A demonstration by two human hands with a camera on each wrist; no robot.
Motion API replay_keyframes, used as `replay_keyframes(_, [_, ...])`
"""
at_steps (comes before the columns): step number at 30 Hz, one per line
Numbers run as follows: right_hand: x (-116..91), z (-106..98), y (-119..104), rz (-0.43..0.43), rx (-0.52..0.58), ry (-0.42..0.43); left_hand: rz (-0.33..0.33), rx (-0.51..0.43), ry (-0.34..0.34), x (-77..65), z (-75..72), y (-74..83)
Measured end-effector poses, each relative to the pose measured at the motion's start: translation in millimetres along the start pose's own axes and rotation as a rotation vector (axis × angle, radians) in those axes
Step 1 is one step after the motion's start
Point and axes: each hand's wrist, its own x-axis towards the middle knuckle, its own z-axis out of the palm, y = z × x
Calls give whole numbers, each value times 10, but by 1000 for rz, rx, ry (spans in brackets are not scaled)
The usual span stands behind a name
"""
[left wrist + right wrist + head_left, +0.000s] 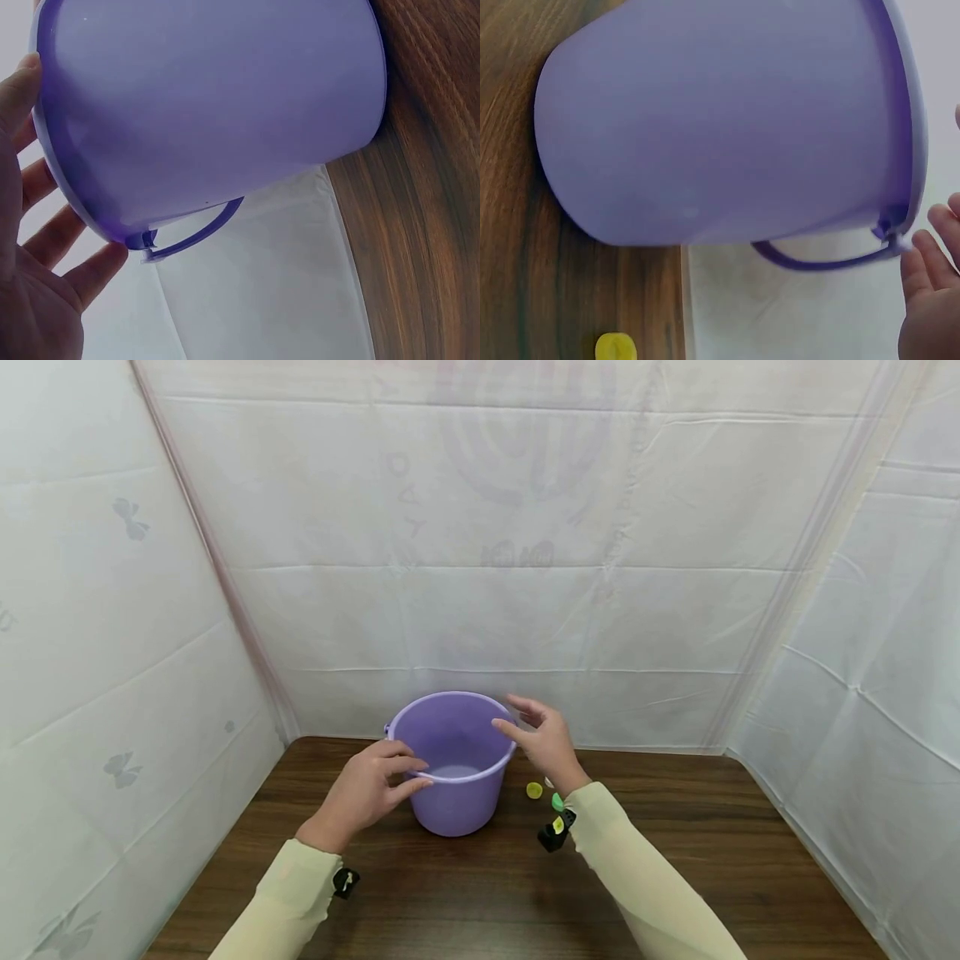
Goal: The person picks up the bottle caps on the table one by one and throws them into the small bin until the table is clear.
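Clearly, the left hand (369, 787) reaches in from the table's near side, its relaxed, spread fingers touching the near-left rim of a purple bucket (457, 806). The right hand (547, 745) is loosely spread beside the right rim, gripping nothing. The bucket stands upright toward the table's (420, 906) far edge, left of centre. Pale print on the back curtain (337, 618) is too faint to read surely. Right of the bucket lie a yellow piece (534, 791) and a green piece (557, 802), the latter near the right sleeve (637, 868).

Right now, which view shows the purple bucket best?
The head view: the purple bucket shows there from rim to base, including its inside. Both wrist views show its outer wall cropped, with part of the handle.
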Motion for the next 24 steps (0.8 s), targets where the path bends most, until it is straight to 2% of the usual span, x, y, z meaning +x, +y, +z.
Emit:
replay_keyframes(4, [-15,-92,80,16,47,11,25,2,8,-3,6,-27])
replay_keyframes(9, [-34,-232,236,38,61,31,24,-1,0,7,-1,-31])
replay_keyframes(24, [-258,-551,719,79,-118,117,23,11,1,-11,4,-43])
